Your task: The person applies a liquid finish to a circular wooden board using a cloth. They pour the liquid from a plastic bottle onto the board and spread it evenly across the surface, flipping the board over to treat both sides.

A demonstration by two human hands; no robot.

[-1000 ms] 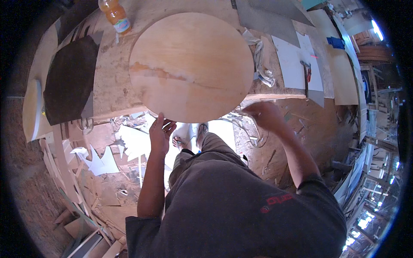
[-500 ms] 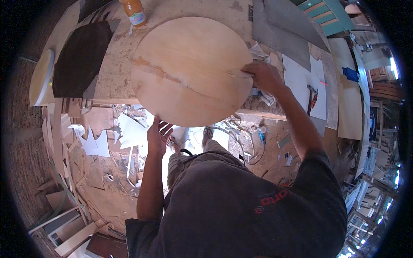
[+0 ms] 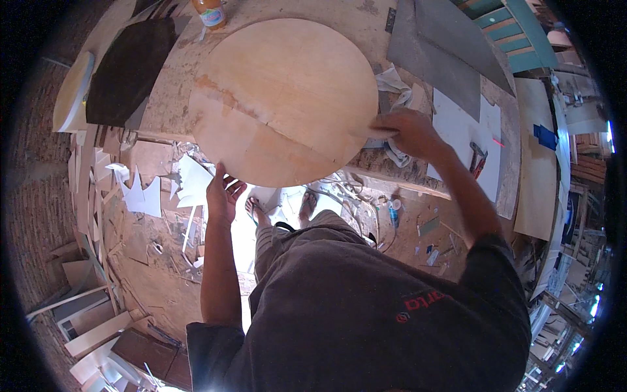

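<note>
A round pale wooden board (image 3: 294, 78) lies partly on the workbench, its near edge jutting out over the floor toward me. A crack and a brownish, patchy strip run across its face. My left hand (image 3: 223, 195) holds the near left rim, thumb at the edge and fingers curled beneath. At the right rim is my right hand (image 3: 411, 134), its fingers pinched together. Something thin and flat seems to be between them, but blur hides what it is.
Behind the board stands an orange drink bottle (image 3: 210, 14). A dark panel (image 3: 130, 72) lies left; grey sheets (image 3: 434, 59), a crumpled cloth (image 3: 397, 153) and a hammer (image 3: 479, 157) lie right. Offcuts (image 3: 144, 196) and a cable litter the floor around my feet.
My right hand has slid along the right rim toward me. The left hand keeps its place at the near left rim. The whole view has shifted slightly.
</note>
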